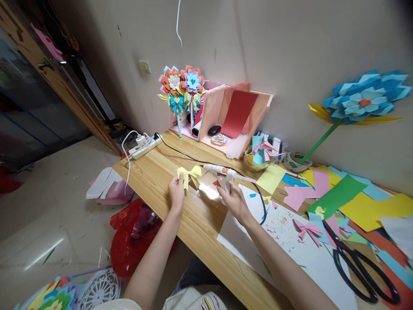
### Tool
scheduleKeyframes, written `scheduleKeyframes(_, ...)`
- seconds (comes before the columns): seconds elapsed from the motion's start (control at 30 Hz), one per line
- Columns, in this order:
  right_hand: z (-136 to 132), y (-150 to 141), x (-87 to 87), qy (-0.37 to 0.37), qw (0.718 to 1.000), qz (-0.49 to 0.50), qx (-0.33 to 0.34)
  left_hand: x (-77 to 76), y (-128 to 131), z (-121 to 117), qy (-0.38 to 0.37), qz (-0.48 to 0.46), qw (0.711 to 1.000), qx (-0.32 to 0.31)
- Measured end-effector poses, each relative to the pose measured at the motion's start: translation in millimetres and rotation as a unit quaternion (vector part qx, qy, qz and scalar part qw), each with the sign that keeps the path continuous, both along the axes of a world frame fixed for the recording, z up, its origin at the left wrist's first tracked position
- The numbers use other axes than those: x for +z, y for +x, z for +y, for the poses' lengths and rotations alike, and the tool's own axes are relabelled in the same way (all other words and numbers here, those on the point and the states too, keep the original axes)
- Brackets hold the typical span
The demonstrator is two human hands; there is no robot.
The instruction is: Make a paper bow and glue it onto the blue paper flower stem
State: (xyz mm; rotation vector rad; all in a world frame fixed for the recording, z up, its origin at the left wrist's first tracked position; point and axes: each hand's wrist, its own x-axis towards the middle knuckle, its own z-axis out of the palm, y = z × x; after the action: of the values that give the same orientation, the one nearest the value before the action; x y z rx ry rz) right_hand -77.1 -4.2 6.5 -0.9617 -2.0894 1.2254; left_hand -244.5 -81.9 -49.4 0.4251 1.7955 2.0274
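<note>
I am working at a wooden desk (201, 226), which is stretching beneath both my hands. Taking the middle of my view as the centre, a white sheet (314, 260) is lying between 4 and 5 o'clock, passing under my right forearm. A pink box (211, 112) is standing at 1 o'clock, with a red card (240, 114) leaning in it. A blue flower (364, 103) is rising at 2 o'clock, and black scissors (342, 245) are resting at 4, overlapping the sheet's edge. A power strip (145, 150) is lying at 9. My right hand (235, 200), at 5 o'clock, is gripping the glue gun (231, 175); I cannot tell whether a finger is pressing its trigger. At 7 o'clock, my left hand (176, 191) is pinching the yellow bow (192, 173) between thumb and fingers. Gun and bow are sitting apart.
</note>
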Motion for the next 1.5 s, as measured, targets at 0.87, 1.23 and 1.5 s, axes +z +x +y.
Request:
scheduleKeyframes(0.87,80.3,157.1,-1.7,0.054,0.978,-0.128,-0.153,50.6,130.7,57.5,-0.013,-0.145,0.947,-0.287)
scheduleKeyframes(1.23,65.5,231.0,-31.8,-0.033,0.942,-0.145,-0.300,38.6,206.8,106.7,-0.021,-0.047,0.935,-0.351)
scheduleKeyframes(1.5,48.6,249.5,8.3,-0.193,0.960,0.147,-0.139,25.2,206.5,94.9,-0.049,0.037,0.950,-0.308)
